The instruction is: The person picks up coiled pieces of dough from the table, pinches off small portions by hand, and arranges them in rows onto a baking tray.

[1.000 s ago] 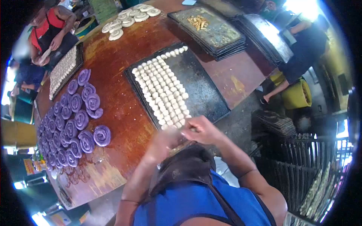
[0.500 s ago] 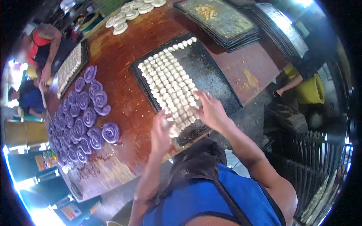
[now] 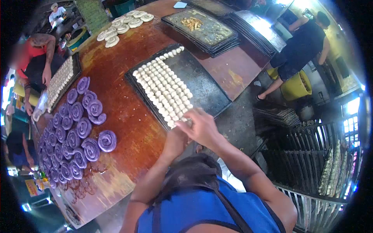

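Observation:
Rows of small pale dough balls (image 3: 165, 91) cover the left part of a dark baking tray (image 3: 206, 79), with one further line of balls along its far edge. At the tray's near end my two hands are close together. My right hand (image 3: 204, 126) is over the last balls of the rows, its thumb and forefinger apart and pointing left. My left hand (image 3: 176, 141) is just below the near edge, its fingers mostly hidden behind my right hand. I cannot make out anything held in it.
Purple dough spirals (image 3: 83, 128) crowd the table's left side. Pale dough spirals (image 3: 122, 28) lie at the far end. Stacked trays (image 3: 202, 29) stand beyond my tray. A person in red (image 3: 27, 58) is beside another filled tray (image 3: 62, 81). Someone in dark clothes (image 3: 303, 46) stands right, near a yellow bin (image 3: 297, 86).
My hands, apart over the near rows before, have come together at the tray's near end. My view has shifted, showing more of the person on the right.

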`<control>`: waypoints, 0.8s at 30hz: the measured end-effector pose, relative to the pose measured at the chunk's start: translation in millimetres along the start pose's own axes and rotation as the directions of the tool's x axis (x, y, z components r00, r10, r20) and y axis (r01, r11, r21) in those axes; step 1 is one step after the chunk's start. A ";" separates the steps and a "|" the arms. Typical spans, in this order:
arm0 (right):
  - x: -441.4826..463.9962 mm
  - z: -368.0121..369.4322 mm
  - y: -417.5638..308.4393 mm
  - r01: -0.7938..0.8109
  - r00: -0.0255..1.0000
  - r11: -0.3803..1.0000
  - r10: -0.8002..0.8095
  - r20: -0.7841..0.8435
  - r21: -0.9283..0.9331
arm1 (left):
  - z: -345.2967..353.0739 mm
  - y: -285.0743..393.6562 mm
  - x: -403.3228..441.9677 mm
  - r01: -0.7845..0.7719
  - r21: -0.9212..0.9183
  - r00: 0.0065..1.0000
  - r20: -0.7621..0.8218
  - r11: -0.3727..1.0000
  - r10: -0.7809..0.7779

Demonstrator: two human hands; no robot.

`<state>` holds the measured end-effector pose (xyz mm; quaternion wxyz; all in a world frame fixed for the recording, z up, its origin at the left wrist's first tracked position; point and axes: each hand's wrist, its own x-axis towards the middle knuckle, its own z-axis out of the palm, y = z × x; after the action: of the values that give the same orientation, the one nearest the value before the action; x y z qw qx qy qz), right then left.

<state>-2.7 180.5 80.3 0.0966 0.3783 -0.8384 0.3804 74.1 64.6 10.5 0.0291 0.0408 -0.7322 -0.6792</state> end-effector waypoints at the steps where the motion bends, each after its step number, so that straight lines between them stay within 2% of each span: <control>1: 0.8 4.8 7.0 -0.003 1.000 1.000 0.003 0.002 0.007 | 3.7 -6.9 6.1 -0.107 0.089 0.994 0.032 0.990 0.104; 3: 12.5 11.9 27.2 -0.132 0.973 0.982 0.102 0.209 0.136 | 3.0 5.9 14.5 -0.141 0.120 0.990 0.012 0.983 0.141; 4: 16.0 -2.5 34.4 -0.314 0.906 0.874 0.159 0.393 0.371 | -6.6 16.2 21.7 -0.133 0.133 0.991 -0.002 0.982 0.135; 5: 16.3 -11.4 55.4 -0.319 0.902 0.866 0.151 0.405 0.386 | -23.4 23.8 24.5 -0.087 -0.305 0.993 -0.100 0.948 0.059; 6: 14.7 -19.4 79.6 -0.384 0.824 0.819 0.095 0.559 0.427 | -38.2 28.2 25.7 -0.072 -0.686 0.985 -0.161 0.724 -0.055; 7: 12.8 -21.5 100.6 -0.460 0.721 0.764 0.024 0.692 0.452 | -42.9 29.0 27.8 -0.100 -0.930 0.967 -0.175 0.355 -0.186; 8: 11.9 -11.6 124.2 -0.407 0.787 0.845 0.132 0.603 0.346 | -37.4 28.1 33.6 -0.105 -0.927 0.958 -0.191 0.359 -0.212; 9: 18.2 -0.2 142.4 -0.416 0.774 0.836 0.120 0.622 0.357 | -30.2 28.7 40.7 -0.061 -0.814 0.893 -0.303 0.577 -0.332; 10: 27.5 11.1 159.2 -0.309 0.858 0.903 0.128 0.498 0.299 | -23.3 29.5 48.3 0.034 -0.658 0.808 -0.424 0.752 -0.408; 11: 34.0 21.0 172.5 -0.208 0.924 0.954 0.118 0.364 0.218 | -9.8 35.0 47.4 0.041 -0.656 0.796 -0.434 0.754 -0.421; 12: 36.2 30.5 182.4 -0.214 0.918 0.949 0.115 0.379 0.231 | 7.4 44.6 40.4 0.225 -0.569 0.863 -0.261 0.791 -0.433; 13: 39.7 39.1 190.5 -0.187 0.923 0.959 0.097 0.372 0.214 | 15.1 48.8 38.4 0.380 -0.441 0.887 -0.076 0.813 -0.456; 14: 41.4 46.0 195.9 -0.163 0.928 0.967 0.083 0.362 0.195 | 10.6 45.2 39.0 0.387 -0.441 0.881 -0.084 0.810 -0.466; 16: 43.7 57.6 189.6 -0.215 0.907 0.960 0.130 0.401 0.176 | -3.4 29.5 35.1 0.115 -0.705 0.796 -0.356 0.699 -0.490; 17: 44.3 59.3 186.0 -0.254 0.888 0.956 0.170 0.427 0.147 | -7.2 9.5 37.0 0.116 -0.706 0.798 -0.352 0.698 -0.489; 19: 46.1 41.5 162.4 -0.279 0.877 0.950 0.193 0.440 0.139 | -18.1 -21.3 46.3 0.097 -0.640 0.701 -0.500 0.762 -0.509; 20: 41.6 19.9 136.1 -0.296 0.892 0.938 0.204 0.404 0.180 | -15.5 -20.1 38.0 0.327 -0.098 0.794 -0.511 0.940 -0.330; 21: 35.8 -3.1 103.6 -0.315 0.903 0.924 0.221 0.369 0.219 | -6.6 2.1 29.7 0.310 -0.088 0.811 -0.495 0.947 -0.312; 22: 25.7 -22.7 70.5 -0.168 0.954 0.946 0.085 0.288 0.277 | 6.1 30.6 14.9 0.130 0.064 0.936 -0.337 0.989 -0.101; 23: 13.5 -36.4 42.1 -0.007 0.977 0.949 -0.061 0.205 0.315 | 6.2 37.9 5.4 0.012 0.123 0.971 -0.240 0.992 0.018; 24: -2.0 -41.9 21.8 0.030 0.945 0.924 -0.151 0.292 0.381 | 6.3 45.2 -4.3 -0.114 0.159 0.981 -0.138 0.981 0.137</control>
<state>-22.0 220.6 96.0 -0.0943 0.4842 -0.7373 0.4616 76.9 74.6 55.1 0.1231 0.0467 -0.7784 -0.6139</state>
